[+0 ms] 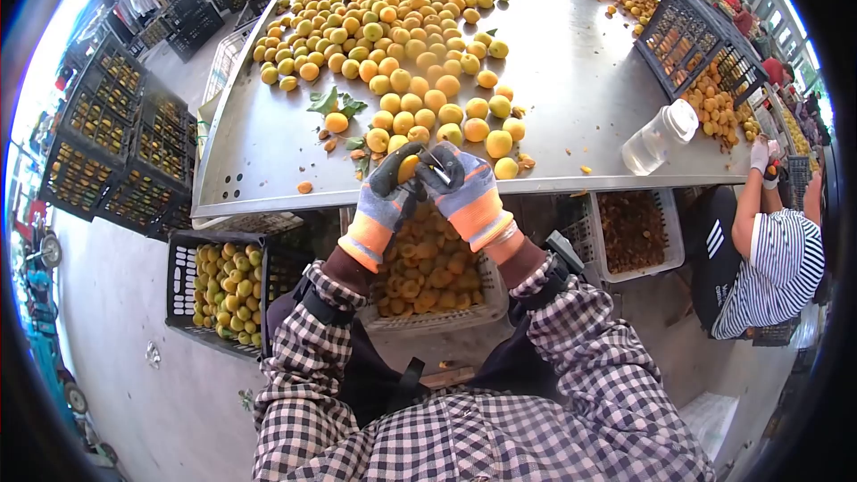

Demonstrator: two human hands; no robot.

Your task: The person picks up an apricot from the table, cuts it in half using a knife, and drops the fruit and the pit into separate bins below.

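Both my hands wear grey and orange gloves and meet at the near edge of the metal table. My left hand is closed round a yellow-orange fruit. Close beside it, my right hand is closed on a small thin tool, whose tip points toward the fruit. Loose fruits cover the table just beyond my hands, with some green leaves to the left. Below my hands, a light crate holds many fruits, partly hidden by my gloves and sleeves.
A black crate of fruit sits on the floor at left, near stacked crates. A lidded plastic cup and a tipped black crate are on the table's right. Below is a white crate of pits. A co-worker sits at right.
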